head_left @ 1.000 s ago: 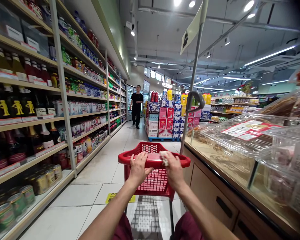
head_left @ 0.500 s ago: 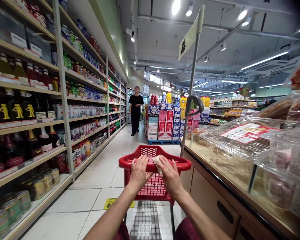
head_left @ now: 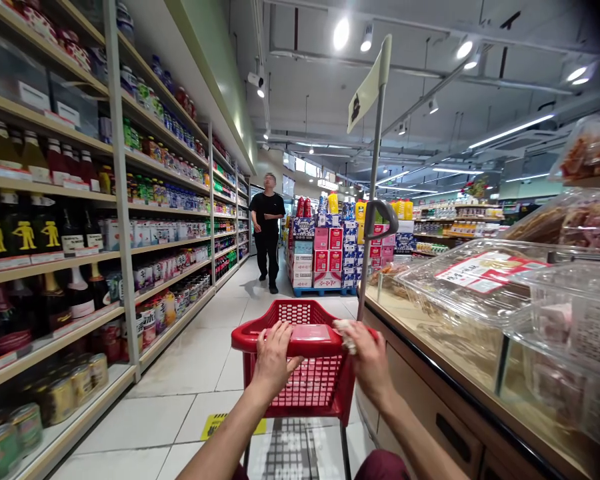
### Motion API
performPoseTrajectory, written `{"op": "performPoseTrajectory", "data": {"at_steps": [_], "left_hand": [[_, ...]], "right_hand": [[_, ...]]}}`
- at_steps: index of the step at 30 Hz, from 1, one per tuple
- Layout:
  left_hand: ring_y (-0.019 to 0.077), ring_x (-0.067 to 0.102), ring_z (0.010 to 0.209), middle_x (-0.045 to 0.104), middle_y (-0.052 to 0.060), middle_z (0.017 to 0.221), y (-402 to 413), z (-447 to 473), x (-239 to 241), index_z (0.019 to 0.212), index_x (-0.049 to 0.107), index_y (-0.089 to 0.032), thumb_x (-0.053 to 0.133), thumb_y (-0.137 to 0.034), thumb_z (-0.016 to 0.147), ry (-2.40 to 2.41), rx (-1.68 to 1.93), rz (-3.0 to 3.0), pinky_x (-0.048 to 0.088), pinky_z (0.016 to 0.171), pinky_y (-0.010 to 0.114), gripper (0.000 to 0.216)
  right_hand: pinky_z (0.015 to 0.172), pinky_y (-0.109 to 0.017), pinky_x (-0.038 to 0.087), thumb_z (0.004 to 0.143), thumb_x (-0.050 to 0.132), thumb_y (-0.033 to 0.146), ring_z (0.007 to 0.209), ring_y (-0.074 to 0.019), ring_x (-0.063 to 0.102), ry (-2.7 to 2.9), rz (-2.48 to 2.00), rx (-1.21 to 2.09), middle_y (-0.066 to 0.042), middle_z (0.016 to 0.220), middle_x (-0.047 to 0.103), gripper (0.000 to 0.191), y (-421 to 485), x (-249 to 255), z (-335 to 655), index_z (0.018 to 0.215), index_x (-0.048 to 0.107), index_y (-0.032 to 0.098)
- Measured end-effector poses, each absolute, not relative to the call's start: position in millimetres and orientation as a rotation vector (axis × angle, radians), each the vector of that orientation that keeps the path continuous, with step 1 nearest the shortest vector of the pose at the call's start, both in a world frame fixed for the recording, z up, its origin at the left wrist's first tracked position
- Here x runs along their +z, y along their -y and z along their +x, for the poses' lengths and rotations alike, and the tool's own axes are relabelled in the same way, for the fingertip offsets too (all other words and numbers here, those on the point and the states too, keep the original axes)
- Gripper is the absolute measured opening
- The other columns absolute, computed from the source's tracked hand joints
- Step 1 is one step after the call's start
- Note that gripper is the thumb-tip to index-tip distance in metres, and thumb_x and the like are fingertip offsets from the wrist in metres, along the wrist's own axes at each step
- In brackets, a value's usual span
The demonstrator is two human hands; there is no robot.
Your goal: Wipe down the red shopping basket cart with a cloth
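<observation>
A red plastic shopping cart (head_left: 313,383) stands directly in front of me, its handle bar (head_left: 313,339) facing me. My left hand (head_left: 273,363) grips the left part of this bar, fingers curled over the top and thumb underneath. My right hand (head_left: 369,360) is closed on a crumpled whitish cloth (head_left: 346,335), pressed against the bar near its right end. Between the two hands lies a pale pink panel on the bar. Part of the cloth is hidden under the right fingers.
Shelves of bottles and cans (head_left: 55,233) line the left side. On the right, a counter (head_left: 380,303) holds clear plastic food boxes (head_left: 460,280) and a sign pole (head_left: 371,167). Ahead, a person in black (head_left: 267,230) walks near stacked drink cartons (head_left: 325,257).
My right hand has slid right along the handle bar with the cloth, away from my left hand. The left hand stays on the bar. The person ahead has come nearer.
</observation>
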State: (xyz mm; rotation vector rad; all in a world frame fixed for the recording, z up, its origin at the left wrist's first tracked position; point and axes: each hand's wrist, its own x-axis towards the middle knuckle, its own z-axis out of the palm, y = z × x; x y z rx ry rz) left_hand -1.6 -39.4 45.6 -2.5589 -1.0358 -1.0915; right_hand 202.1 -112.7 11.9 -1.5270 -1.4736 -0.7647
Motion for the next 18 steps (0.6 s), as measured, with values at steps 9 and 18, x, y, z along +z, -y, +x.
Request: {"op": "performPoseTrajectory", "data": {"at_steps": [9,18], "left_hand": [[0.0264,0.04,0.119,0.05,0.01,0.126,36,-8,48,0.117,0.047,-0.021,0.058,-0.023,0.071,1.036,-1.072,-2.565,0.025,0.099,0.052,0.047],[0.0268,0.036,0.123,0.046,0.012,0.13,43,-10,66,0.119,0.046,-0.017,0.052,-0.024,0.072,1.164,-1.021,-2.678,0.019,0.101,0.056,0.048]], "right_hand": [[0.101,-0.042,0.026,0.078,0.033,0.004,0.12,-0.0167,0.041,1.582,-1.356,-0.759,-0.006,0.124,0.052,0.046,101,20,151,0.114,0.053,0.023],[0.099,-0.052,0.025,0.078,0.034,0.012,0.118,-0.0226,0.043,1.36,-1.515,-0.695,-0.011,0.123,0.052,0.048,104,15,181,0.125,0.042,0.019]]}}
